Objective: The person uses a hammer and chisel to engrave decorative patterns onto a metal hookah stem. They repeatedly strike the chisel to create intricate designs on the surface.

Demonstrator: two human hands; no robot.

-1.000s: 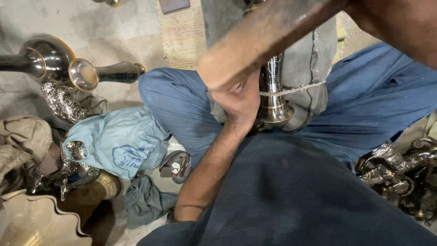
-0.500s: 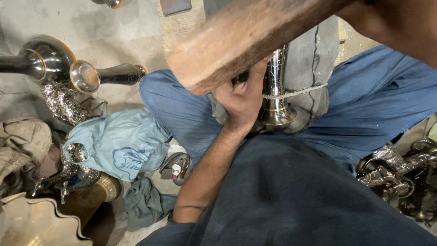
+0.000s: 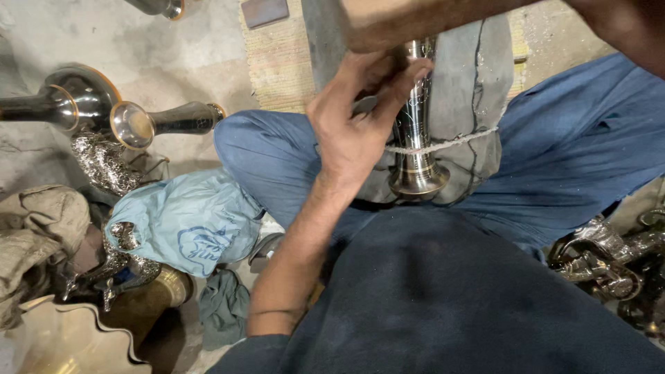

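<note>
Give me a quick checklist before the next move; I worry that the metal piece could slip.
1. Left hand steadies the metal stem: ok.
2. Cord ties the stem to the grey padded block: ok.
3. Stem's flared end rests on the padding: ok.
4. Right hand's grip on the wooden piece: cannot tell, the hand is out of view.
5. Left fingers away from the wooden piece: not ok.
</note>
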